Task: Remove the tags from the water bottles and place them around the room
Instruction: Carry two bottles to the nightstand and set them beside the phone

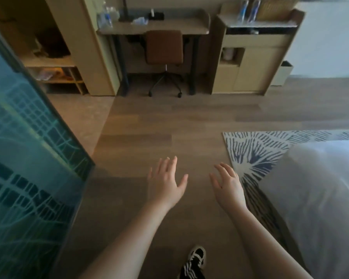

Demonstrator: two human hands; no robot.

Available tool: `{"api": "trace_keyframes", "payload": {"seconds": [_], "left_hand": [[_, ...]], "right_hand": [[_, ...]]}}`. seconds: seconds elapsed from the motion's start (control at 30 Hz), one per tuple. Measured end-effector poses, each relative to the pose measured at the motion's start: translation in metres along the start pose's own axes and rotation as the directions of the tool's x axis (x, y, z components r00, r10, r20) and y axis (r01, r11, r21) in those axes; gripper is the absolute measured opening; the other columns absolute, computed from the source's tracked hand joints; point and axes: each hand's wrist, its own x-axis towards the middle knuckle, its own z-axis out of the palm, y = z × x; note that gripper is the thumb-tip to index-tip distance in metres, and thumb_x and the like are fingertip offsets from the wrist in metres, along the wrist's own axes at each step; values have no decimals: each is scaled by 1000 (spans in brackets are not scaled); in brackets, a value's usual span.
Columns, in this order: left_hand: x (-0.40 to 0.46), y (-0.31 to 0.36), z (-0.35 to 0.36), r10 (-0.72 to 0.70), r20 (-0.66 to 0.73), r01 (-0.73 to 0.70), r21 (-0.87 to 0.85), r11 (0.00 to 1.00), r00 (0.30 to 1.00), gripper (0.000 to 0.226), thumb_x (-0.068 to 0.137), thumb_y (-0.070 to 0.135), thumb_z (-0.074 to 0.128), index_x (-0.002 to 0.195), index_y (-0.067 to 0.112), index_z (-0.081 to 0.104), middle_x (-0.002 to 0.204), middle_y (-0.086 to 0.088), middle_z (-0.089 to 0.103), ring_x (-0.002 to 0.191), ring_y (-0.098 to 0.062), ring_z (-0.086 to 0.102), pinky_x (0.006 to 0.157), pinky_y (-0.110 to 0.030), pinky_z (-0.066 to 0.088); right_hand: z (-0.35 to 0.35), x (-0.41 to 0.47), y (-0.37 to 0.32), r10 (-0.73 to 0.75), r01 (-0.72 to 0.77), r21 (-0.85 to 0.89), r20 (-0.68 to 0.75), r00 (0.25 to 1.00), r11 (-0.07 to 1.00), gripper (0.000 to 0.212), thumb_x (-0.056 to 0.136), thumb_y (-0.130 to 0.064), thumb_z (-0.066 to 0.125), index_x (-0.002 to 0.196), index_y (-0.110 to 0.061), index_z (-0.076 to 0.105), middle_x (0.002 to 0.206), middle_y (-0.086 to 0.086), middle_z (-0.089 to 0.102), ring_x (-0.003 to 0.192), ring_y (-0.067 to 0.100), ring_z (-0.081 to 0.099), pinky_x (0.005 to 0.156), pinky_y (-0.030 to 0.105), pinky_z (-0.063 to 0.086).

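Single head-worn view, looking forward and down over floor (pixel 169 121); desk (pixel 159 27) far, bed (pixel 320 188) near right.

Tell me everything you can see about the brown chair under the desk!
The brown chair is an office chair with a padded backrest that looks like brown leather or something similar. Below it a thin shiny post runs down to a dark base with spreading legs on small wheels. It stands upright on the wooden floor, its back turned toward the camera, pushed in under the desk between the desk's dark legs. Its seat is hidden behind the backrest. Nobody touches it; both hands are far away.
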Motion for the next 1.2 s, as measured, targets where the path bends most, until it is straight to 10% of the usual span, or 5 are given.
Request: {"api": "trace_keyframes", "payload": {"seconds": [1.2], "left_hand": [[800,245,153,264,-6,-263,-109,959,965,70,89,59,39,149,24,31,152,-5,39,146,-24,22,117,-53,14]], "right_hand": [[-69,776,152,173,-183,-37,-174,969,982,48,94,-43,49,137,-22,47,147,-3,42,137,17,32,109,34,31]]}}
